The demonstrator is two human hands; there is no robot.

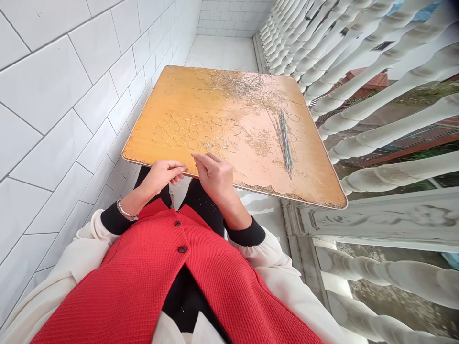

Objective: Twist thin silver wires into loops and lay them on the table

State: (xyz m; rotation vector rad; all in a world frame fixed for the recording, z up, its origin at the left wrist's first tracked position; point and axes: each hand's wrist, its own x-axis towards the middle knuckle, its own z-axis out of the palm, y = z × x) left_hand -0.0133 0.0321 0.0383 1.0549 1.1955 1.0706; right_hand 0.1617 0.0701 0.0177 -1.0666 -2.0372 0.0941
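Note:
My left hand (163,176) is closed in a pinch at the near edge of the table, with a sliver of thin wire (178,184) showing below its fingertips. Just to its right, my right hand (217,176) is also pinched, over the table edge; what sits between its fingers is too small to make out. Beyond both hands, several thin wire rings (184,126) lie spread on the worn orange tabletop (143,138). A small heap of tiny wire pieces (208,145) is among them, close to my right hand.
A bundle of straight wires (285,145) lies on the table's right side. At the far edge is a tangled pile of wire (240,83). White tiled wall (86,91) runs along the left; a white balustrade (387,110) stands along the right.

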